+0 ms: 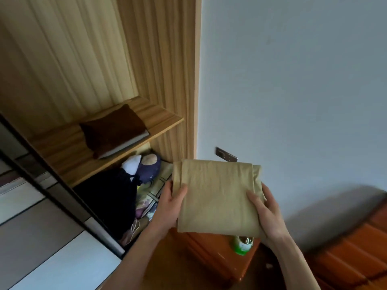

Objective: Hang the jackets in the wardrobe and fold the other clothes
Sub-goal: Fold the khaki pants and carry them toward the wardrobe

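Observation:
A folded tan garment is held flat in front of me, to the right of the open wooden wardrobe. My left hand grips its left edge with the thumb on top. My right hand grips its right edge the same way. On the wardrobe shelf lies a folded brown garment on top of something pale. Below the shelf sits a heap of dark clothes with white, purple and patterned fabric beside it.
A sliding wardrobe door with grey and white panels stands at the left. An orange-brown bedside cabinet is below the garment, with a green bottle on it. A wall switch sits on the pale wall. A wooden headboard is at the right.

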Tool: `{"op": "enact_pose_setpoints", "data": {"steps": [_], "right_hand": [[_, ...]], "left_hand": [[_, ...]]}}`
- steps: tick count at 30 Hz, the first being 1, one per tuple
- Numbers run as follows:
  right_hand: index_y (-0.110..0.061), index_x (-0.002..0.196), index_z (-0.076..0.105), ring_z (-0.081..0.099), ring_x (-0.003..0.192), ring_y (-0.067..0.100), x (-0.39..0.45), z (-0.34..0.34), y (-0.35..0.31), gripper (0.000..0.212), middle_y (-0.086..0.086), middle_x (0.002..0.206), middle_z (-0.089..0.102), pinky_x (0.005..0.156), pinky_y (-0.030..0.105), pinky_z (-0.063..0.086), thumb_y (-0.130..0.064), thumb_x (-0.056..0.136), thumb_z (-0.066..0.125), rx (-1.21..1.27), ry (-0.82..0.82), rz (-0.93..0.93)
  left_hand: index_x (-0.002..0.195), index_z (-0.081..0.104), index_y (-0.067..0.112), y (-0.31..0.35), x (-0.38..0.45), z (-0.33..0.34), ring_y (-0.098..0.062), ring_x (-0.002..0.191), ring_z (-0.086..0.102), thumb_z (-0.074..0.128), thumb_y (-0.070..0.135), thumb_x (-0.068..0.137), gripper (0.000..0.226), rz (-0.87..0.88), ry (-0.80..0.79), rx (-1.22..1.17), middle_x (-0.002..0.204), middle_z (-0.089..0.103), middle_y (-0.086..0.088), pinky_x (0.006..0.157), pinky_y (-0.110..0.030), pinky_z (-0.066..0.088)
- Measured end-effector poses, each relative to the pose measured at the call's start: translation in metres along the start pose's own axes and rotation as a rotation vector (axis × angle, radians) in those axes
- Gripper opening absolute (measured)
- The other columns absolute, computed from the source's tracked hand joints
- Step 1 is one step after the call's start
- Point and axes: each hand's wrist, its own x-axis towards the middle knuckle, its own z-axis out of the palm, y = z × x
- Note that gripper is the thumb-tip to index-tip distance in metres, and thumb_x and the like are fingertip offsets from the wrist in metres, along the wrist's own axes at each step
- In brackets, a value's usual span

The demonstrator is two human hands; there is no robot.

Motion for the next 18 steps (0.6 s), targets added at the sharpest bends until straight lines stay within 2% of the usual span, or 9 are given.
{"op": "enact_pose_setpoints", "data": {"steps": [2, 5, 8, 11, 16, 18], "right_hand": [[-0.041, 0.137, 0.057, 0.073, 0.107, 0.020, 0.023, 0.026, -0.003, 0.044, -0.001, 0.124, 0.072, 0.090, 0.045, 0.060, -0.040, 0.095, 0.069, 0.000, -0.069, 0.007], [-0.038, 0.140, 0.056, 0.073, 0.102, 0.012, 0.055, 0.065, -0.008, 0.044, -0.005, 0.122, 0.072, 0.076, 0.025, 0.057, -0.038, 0.098, 0.066, -0.040, -0.147, -0.013], [-0.038, 0.141, 0.056, 0.073, 0.100, 0.007, 0.082, 0.109, -0.018, 0.045, -0.006, 0.121, 0.073, 0.075, 0.021, 0.055, -0.037, 0.098, 0.067, -0.058, -0.221, -0.027], [-0.041, 0.139, 0.057, 0.074, 0.099, 0.007, 0.106, 0.155, -0.026, 0.043, -0.008, 0.118, 0.074, 0.076, 0.022, 0.055, -0.036, 0.097, 0.068, -0.062, -0.264, -0.017], [-0.037, 0.140, 0.059, 0.073, 0.096, 0.005, 0.135, 0.227, -0.030, 0.044, -0.007, 0.121, 0.073, 0.068, 0.017, 0.056, -0.036, 0.097, 0.069, -0.049, -0.289, -0.013], [-0.035, 0.145, 0.056, 0.071, 0.105, 0.011, 0.144, 0.252, -0.031, 0.051, -0.004, 0.127, 0.071, 0.071, 0.020, 0.056, -0.038, 0.096, 0.071, -0.040, -0.312, 0.005]], "left_hand": [[0.131, 0.048, 0.042, 0.006, 0.011, -0.019, -0.004, 0.114, 0.061, 0.058, 0.038, 0.104, 0.029, -0.002, 0.056, -0.027, 0.128, 0.061, 0.015, 0.087, -0.024, 0.051], [0.132, 0.040, 0.041, 0.011, 0.030, -0.049, -0.005, 0.112, 0.060, 0.056, 0.036, 0.105, 0.032, -0.011, 0.129, -0.044, 0.128, 0.058, 0.013, 0.085, -0.024, 0.051], [0.135, 0.038, 0.039, 0.018, 0.048, -0.080, 0.000, 0.103, 0.060, 0.056, 0.035, 0.105, 0.036, -0.010, 0.186, -0.022, 0.122, 0.058, 0.016, 0.072, -0.016, 0.049], [0.133, 0.042, 0.033, 0.027, 0.068, -0.116, 0.001, 0.088, 0.067, 0.060, 0.027, 0.104, 0.035, -0.003, 0.238, -0.021, 0.119, 0.062, 0.010, 0.058, -0.008, 0.050], [0.135, 0.044, 0.035, 0.038, 0.102, -0.178, 0.000, 0.097, 0.068, 0.067, 0.032, 0.100, 0.042, 0.036, 0.301, -0.018, 0.123, 0.065, 0.010, 0.070, -0.014, 0.052], [0.136, 0.042, 0.037, 0.041, 0.111, -0.197, 0.001, 0.095, 0.068, 0.068, 0.035, 0.098, 0.046, 0.046, 0.320, -0.032, 0.121, 0.065, 0.013, 0.068, -0.013, 0.053]]}}
